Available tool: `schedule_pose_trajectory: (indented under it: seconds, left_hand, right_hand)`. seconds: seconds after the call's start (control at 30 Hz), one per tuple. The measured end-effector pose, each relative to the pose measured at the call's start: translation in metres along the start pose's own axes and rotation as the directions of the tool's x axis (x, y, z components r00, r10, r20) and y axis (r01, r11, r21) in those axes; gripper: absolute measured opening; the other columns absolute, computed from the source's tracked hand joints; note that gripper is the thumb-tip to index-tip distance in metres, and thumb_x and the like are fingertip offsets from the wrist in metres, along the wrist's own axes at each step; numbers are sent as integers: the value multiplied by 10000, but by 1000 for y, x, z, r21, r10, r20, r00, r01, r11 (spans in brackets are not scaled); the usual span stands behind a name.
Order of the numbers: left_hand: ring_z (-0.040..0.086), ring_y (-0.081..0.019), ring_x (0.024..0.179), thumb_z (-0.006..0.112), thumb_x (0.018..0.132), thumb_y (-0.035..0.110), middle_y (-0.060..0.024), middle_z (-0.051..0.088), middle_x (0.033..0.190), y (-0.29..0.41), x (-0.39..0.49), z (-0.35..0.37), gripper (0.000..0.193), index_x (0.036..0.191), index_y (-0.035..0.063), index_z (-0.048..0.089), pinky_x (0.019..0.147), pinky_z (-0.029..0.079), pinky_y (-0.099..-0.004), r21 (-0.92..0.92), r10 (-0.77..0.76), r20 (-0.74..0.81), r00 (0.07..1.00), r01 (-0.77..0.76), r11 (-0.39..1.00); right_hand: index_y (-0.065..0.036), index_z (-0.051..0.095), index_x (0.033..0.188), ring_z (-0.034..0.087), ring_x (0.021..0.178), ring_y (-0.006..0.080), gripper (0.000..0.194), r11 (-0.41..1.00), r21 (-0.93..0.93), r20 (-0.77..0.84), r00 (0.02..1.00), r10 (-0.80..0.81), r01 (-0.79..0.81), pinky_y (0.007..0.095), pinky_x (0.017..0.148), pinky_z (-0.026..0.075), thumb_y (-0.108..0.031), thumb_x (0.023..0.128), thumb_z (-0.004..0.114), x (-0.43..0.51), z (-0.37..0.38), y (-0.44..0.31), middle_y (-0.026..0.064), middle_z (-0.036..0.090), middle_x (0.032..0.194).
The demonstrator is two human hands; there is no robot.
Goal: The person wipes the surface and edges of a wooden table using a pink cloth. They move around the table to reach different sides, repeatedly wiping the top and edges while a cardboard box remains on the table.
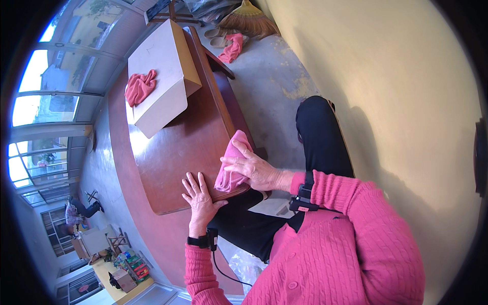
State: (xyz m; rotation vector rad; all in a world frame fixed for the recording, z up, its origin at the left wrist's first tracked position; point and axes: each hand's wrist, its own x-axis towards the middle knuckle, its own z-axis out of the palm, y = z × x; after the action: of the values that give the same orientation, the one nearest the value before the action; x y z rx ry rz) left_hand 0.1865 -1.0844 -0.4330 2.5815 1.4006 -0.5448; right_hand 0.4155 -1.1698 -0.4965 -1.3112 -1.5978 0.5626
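My right hand point(254, 169) grips a folded pink cloth point(233, 164) and presses it at the edge of a reddish-brown wooden table point(198, 148). Flat on the same tabletop, near its corner, lies my left hand point(200, 200) with the fingers spread and nothing in it. A cardboard box point(152, 53) with an open flap rests farther along the table. On top of this box sits a crumpled reddish-pink cloth point(140, 87).
A yellow wall point(400, 95) rises close on the right. On the floor are a straw broom point(249, 21), shoes point(218, 40) and another pink cloth point(232, 47). Clear plastic point(246, 265) lies beside my leg. Far left, a person point(78, 211) is near boxes.
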Motion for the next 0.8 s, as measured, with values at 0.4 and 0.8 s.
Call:
schedule_pose_trajectory:
  seconds: [0.4, 0.8]
  left_hand:
    - [32, -533, 1467, 889, 637, 400, -281, 3, 1610, -5, 3, 5, 1239, 1554, 43, 137, 1065, 197, -756, 51, 17, -21, 1000, -16, 999]
    - [34, -523, 1472, 891, 636, 358, -271, -4, 1615, -5, 3, 5, 1234, 1555, 46, 129, 1066, 200, -754, 63, 7, -18, 1000, -6, 998]
  right_hand:
    - [-99, 670, 1222, 180, 1489, 410, 463, 996, 86, 35, 999, -34, 31, 509, 1181, 302, 55, 785, 663, -38, 7, -17, 92, 533, 1438]
    - [-99, 672, 1215, 176, 1486, 421, 495, 999, 31, 112, 993, -27, 24, 515, 1179, 306, 82, 755, 650, -29, 5, -15, 79, 516, 1452]
